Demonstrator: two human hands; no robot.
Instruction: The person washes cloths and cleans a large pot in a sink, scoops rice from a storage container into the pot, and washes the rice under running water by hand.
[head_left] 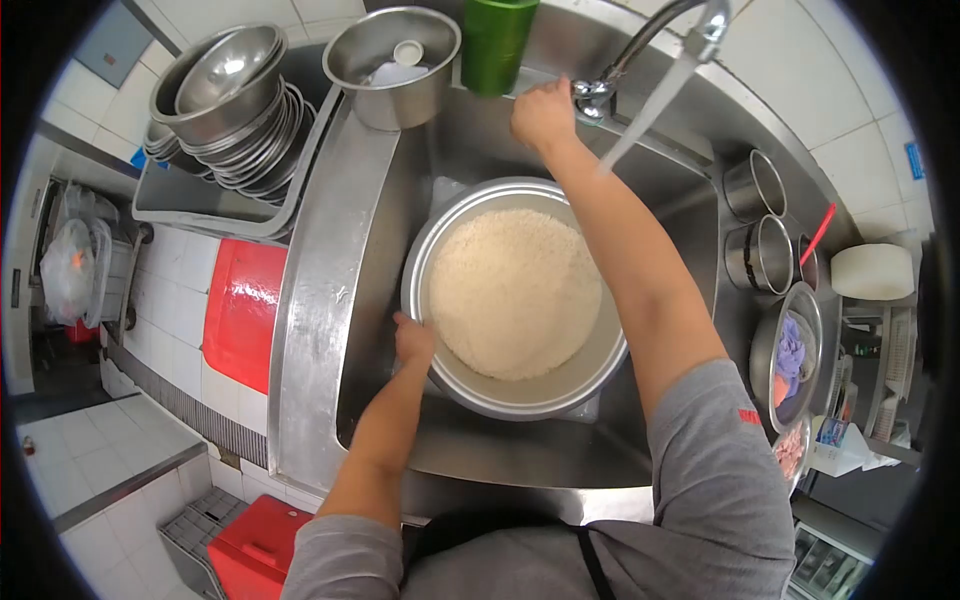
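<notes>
A large round metal pot stands in the sink basin, holding a wide heap of pale rice. At its left rim is my left hand, with the thumb up and the fingers closed against the edge. My right hand reaches to the back of the sink, its fingers closed at the tap handle. Water runs from the curved tap spout toward the pot. My right forearm hides where the stream lands and part of the pot's right rim.
A steel pot and a green container stand behind the basin. Stacked metal bowls fill a grey tub at left. Steel cups and a bowl with purple cloth line the right ledge.
</notes>
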